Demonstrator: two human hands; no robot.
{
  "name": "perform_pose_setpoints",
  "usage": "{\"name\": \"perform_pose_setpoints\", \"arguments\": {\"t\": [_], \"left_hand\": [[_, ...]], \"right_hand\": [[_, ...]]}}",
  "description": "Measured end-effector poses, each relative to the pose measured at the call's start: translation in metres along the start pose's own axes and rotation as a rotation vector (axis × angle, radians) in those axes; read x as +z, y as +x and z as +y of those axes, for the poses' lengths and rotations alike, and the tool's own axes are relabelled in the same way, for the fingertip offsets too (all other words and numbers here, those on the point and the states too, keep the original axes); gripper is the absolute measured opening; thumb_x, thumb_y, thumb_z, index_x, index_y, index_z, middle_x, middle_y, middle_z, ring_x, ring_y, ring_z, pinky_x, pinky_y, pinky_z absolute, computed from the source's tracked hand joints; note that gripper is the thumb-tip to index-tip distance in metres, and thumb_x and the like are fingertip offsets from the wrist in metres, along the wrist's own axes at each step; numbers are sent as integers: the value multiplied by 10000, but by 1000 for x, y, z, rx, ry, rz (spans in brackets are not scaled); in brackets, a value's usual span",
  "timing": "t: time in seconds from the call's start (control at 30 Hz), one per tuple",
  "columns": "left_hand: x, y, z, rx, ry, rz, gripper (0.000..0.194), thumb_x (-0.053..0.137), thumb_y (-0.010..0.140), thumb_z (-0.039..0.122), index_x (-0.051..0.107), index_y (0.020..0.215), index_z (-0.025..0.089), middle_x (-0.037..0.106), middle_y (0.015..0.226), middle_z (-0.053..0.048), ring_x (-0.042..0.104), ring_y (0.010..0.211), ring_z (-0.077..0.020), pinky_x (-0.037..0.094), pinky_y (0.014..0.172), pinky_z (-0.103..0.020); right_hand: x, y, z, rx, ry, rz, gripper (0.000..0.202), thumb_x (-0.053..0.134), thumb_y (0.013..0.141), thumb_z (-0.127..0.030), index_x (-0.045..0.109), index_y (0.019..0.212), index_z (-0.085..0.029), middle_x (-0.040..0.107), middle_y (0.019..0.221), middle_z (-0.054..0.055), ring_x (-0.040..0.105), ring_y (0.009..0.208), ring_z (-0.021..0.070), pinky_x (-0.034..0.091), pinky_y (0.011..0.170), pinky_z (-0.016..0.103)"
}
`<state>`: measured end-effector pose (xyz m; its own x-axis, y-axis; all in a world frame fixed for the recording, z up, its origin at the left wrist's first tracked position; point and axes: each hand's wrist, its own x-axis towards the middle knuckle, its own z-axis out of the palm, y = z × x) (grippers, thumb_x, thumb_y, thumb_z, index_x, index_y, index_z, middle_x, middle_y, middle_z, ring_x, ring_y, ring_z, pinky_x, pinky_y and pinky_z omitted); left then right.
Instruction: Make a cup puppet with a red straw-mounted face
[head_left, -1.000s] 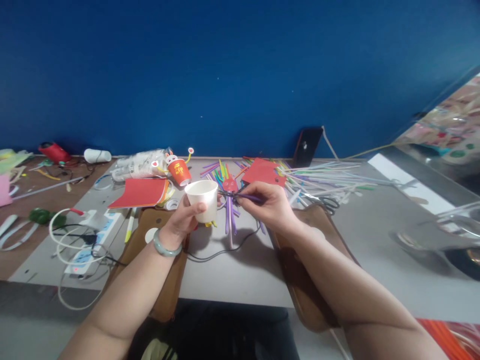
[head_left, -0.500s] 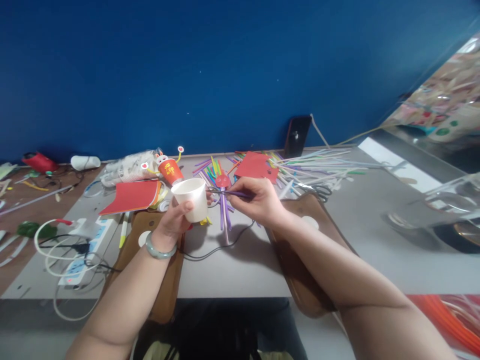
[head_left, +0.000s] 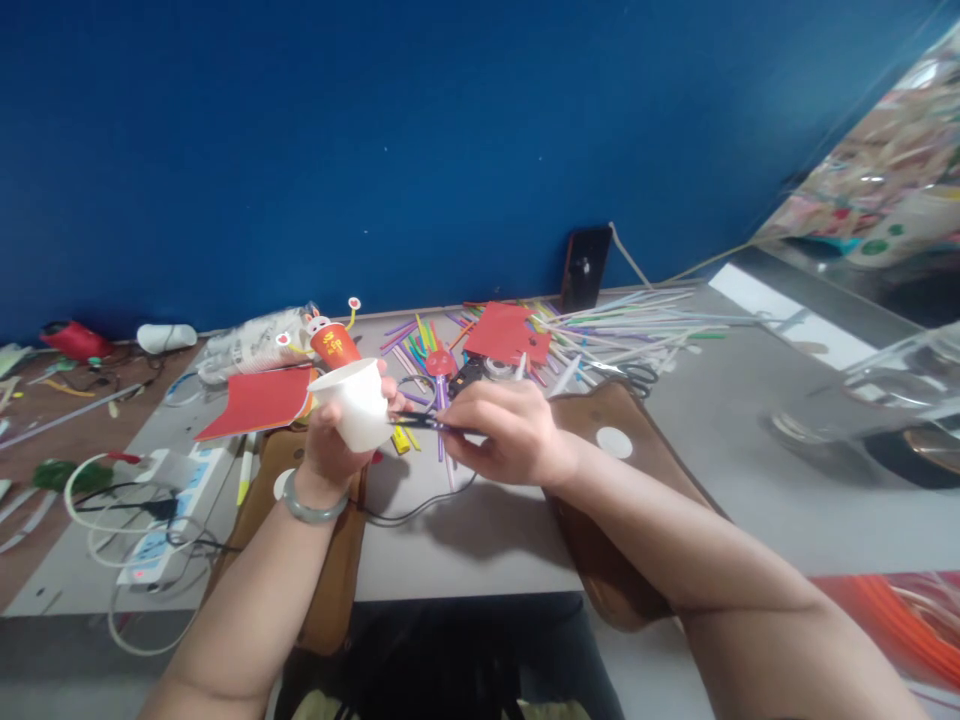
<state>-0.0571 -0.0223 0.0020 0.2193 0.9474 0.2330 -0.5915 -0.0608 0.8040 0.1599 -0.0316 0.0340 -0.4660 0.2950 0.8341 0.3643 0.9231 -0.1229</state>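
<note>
A white paper cup [head_left: 358,408] is tilted in my left hand [head_left: 335,440], whose fingers wrap round its side and base. My right hand [head_left: 504,428] pinches a thin dark tool [head_left: 420,420], which looks like tweezers or small scissors; its tip meets the cup's right side. Behind the cup stands a decorated red cup [head_left: 334,343] with a face and two heart-tipped yellow arms. Red paper sheets [head_left: 259,402] lie left of the white cup. A red round piece [head_left: 439,363] on purple sticks rests on the table behind my hands.
Colourful pipe cleaners [head_left: 637,325] spread along the back beside red paper [head_left: 508,333] and a phone [head_left: 586,268] against the blue wall. Scissors [head_left: 637,376] lie at right. Brown pads [head_left: 615,500] flank the middle. A power strip [head_left: 169,530] with cables is left, a clear container [head_left: 892,390] right.
The white cup has moved slightly left and tipped more in my left hand. My right hand has come lower, and the dark tool's tip now reaches the cup's lower side.
</note>
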Motion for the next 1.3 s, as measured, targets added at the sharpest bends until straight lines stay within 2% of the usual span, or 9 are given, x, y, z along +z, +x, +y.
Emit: {"name": "perform_pose_setpoints", "arguments": {"t": [0.17,0.23,0.37,0.47,0.6,0.77,0.93,1.17,1.3], "left_hand": [[4,0,3,0,-25,-25,674,752,569,636,587,1051,195,541,771,20,510,610,-111,521,745,-358],[2,0,3,-14,-30,-14,679,766,541,626,593,1035,193,556,767,11,520,619,-121,522,693,-332],[-3,-1,-1,-53,-2,11,666,791,534,545,612,1074,198,629,806,-30,587,647,-165,525,629,-318],[-3,-1,-4,-72,56,5,681,772,564,542,610,1130,200,665,822,-55,645,701,-224,556,690,-384],[0,-1,-4,-77,110,-3,713,769,563,537,603,1174,209,688,858,-70,689,845,-295,565,783,-446],[1,-3,-3,-79,148,43,699,776,573,504,601,1180,207,707,874,-71,703,874,-306,575,792,-450],[1,-5,-3,-48,166,14,637,793,606,465,615,1157,201,712,846,-65,705,843,-281,586,745,-403],[8,-11,-1,-20,199,59,601,811,629,366,619,1178,217,709,915,-54,671,814,-219,556,640,-307],[8,-12,-1,-10,241,85,580,799,649,369,631,1187,230,705,950,-60,663,845,-235,559,721,-363]], "right_hand": [[0,-2,-9,-191,-193,-40,71,592,904,-223,652,885,-190,689,740,20,559,543,115,406,499,269],[1,-2,-10,-139,-191,-22,69,580,903,-203,645,890,-186,697,753,24,583,569,118,421,514,262],[1,1,-11,97,-31,1,72,566,898,-171,635,913,-184,686,744,23,612,615,114,445,544,233],[-2,5,-12,249,125,26,59,584,895,-178,641,878,-176,665,722,18,589,599,99,450,557,218],[-2,7,-10,375,169,13,74,606,875,-202,660,827,-185,660,693,2,563,578,93,440,556,221],[0,9,-7,417,208,11,89,618,851,-186,665,779,-167,645,660,3,534,554,91,421,542,225],[-2,9,-4,414,194,-9,73,624,842,-177,672,788,-182,663,670,5,528,537,92,414,534,227],[-2,6,3,367,161,-30,72,623,851,-196,674,800,-192,667,679,5,520,534,92,417,525,229],[1,7,3,473,240,-29,95,649,839,-220,665,755,-178,661,654,6,510,525,88,399,508,228]]}}
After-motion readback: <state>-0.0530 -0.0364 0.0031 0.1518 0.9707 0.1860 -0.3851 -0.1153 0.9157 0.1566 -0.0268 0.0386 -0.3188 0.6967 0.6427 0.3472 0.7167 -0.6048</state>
